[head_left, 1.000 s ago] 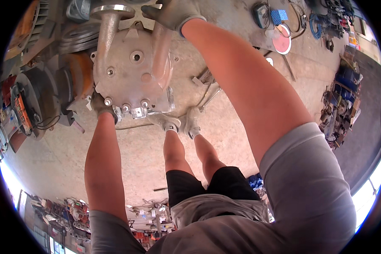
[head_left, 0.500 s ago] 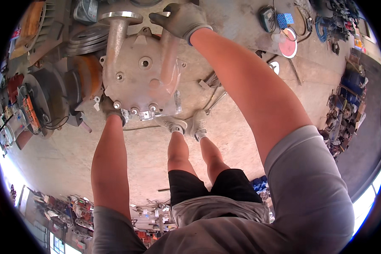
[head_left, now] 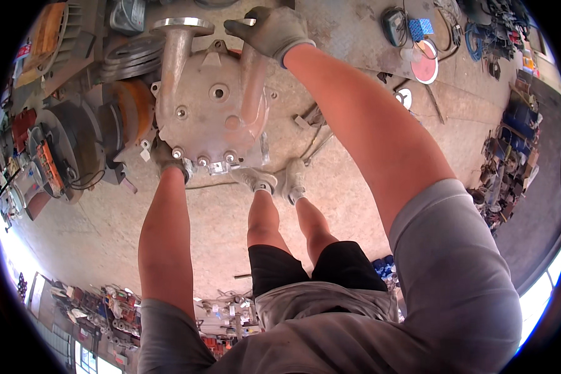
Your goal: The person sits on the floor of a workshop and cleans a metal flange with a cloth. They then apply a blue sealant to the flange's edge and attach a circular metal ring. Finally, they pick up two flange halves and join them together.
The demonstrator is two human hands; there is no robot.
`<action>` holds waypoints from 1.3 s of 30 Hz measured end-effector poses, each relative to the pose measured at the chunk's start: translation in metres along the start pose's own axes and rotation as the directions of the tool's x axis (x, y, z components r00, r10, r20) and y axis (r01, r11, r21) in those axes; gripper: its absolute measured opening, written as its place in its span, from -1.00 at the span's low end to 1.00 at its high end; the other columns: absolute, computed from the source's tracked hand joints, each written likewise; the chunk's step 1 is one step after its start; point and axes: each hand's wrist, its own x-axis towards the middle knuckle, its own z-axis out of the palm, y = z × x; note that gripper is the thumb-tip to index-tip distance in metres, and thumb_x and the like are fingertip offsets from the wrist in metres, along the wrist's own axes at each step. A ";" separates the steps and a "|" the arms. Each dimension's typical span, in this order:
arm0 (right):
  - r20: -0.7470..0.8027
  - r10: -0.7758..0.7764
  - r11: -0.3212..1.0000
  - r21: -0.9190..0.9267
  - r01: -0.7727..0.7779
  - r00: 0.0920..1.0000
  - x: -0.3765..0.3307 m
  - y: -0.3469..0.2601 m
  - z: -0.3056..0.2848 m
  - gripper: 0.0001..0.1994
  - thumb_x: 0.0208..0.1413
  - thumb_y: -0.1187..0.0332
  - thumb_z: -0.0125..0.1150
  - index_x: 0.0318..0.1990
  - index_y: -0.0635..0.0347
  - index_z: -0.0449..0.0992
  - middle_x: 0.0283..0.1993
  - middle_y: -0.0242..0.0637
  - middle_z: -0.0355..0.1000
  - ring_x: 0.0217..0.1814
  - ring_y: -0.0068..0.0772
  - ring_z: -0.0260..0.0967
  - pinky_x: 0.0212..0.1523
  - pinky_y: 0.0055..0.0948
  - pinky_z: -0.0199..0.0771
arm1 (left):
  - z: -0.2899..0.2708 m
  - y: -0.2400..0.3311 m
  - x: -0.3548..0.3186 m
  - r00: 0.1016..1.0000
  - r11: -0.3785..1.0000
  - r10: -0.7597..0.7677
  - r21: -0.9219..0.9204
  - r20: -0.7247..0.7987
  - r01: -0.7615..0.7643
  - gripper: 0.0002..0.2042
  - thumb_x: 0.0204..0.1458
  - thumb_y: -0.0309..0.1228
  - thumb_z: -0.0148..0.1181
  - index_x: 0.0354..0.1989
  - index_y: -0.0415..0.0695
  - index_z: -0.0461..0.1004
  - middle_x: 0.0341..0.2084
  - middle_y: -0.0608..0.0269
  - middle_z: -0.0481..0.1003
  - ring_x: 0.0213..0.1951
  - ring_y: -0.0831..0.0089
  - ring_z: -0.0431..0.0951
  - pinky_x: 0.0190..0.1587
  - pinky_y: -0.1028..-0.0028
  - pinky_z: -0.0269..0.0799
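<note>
A large grey metal pump casing [head_left: 209,118] with two flanged pipes stands in front of me, at the upper left of the view. My right hand [head_left: 274,31], in a dark glove, is closed over the flanged end of its right pipe. The left pipe's bright round flange [head_left: 184,23] is uncovered. My left hand [head_left: 167,157], gloved too, holds the casing at its lower left edge; most of its fingers are hidden behind the metal. Several bolts [head_left: 177,153] line the casing's near edge, just beside that hand.
Left of the casing lie an orange-brown ring part [head_left: 134,112], a large dark round part [head_left: 68,140] and stacked grey discs [head_left: 134,59]. A blue box [head_left: 420,28] and a red disc [head_left: 424,63] are at the upper right. My shoes [head_left: 296,177] stand close to the casing.
The casing has shifted slightly to the right, and both my hands have moved along with it. Their holds look the same.
</note>
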 end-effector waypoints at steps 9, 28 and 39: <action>0.289 -0.182 0.980 0.134 0.148 0.940 0.047 0.016 -0.006 -0.22 0.33 -0.40 -0.04 0.41 -0.01 0.51 0.40 -0.04 0.48 0.47 -0.01 0.42 0.46 -0.10 0.43 | -0.032 -0.024 0.038 0.998 0.991 0.048 -0.128 0.032 -0.044 -0.65 0.36 -0.19 0.16 0.14 -0.14 0.61 -0.04 0.16 0.65 -0.15 0.21 0.69 -0.13 0.20 0.67; 0.366 -0.083 0.596 0.763 -0.248 0.927 0.101 0.126 0.050 -0.11 0.40 -0.39 -0.08 0.48 0.32 0.35 0.37 0.01 0.50 0.38 -0.07 0.48 0.42 -0.21 0.39 | 0.022 -0.024 0.063 0.979 0.984 0.051 -0.175 0.196 -0.017 -0.68 0.36 -0.22 0.17 0.05 -0.20 0.65 -0.13 0.14 0.67 -0.18 0.22 0.67 -0.13 0.23 0.65; -0.042 0.201 0.867 0.473 -0.157 0.979 0.017 0.033 0.003 -0.27 0.35 -0.36 -0.07 0.19 0.11 0.67 0.25 0.05 0.58 0.35 0.13 0.50 0.39 -0.04 0.43 | -0.031 -0.036 0.069 0.998 0.996 0.042 -0.084 0.055 -0.037 -0.58 0.31 -0.15 0.23 0.22 -0.15 0.54 0.03 0.13 0.61 -0.12 0.15 0.67 -0.08 0.07 0.69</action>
